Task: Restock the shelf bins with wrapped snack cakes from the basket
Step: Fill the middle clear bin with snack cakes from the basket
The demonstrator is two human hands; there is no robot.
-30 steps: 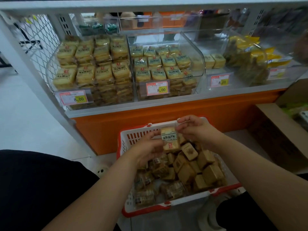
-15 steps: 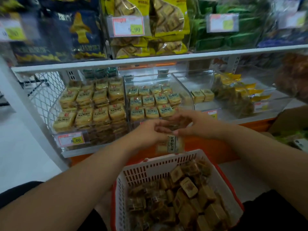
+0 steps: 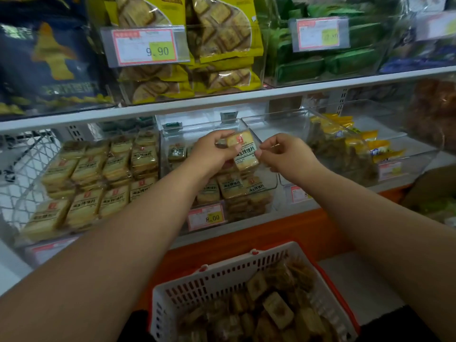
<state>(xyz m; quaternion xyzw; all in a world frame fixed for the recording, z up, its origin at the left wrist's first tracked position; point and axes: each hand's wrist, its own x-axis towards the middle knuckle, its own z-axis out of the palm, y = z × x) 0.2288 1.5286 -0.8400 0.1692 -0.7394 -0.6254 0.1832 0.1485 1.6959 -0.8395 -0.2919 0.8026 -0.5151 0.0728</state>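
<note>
Holding one wrapped snack cake (image 3: 243, 150) over the middle bin (image 3: 267, 180), left hand (image 3: 214, 151) gripping, right hand (image 3: 283, 154) pinching its wrapper edge, probably best easing it flat, label up.

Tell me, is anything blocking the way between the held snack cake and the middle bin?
Nothing visible does. The left hand and right hand hold the snack cake right above the middle bin, whose top is open.

"9.90" on upper price tag (image 3: 145, 46); "8.00" on lower price tag (image 3: 206, 216)

Bare forearms (image 3: 153, 233), dark trousers (image 3: 138, 327)
</note>
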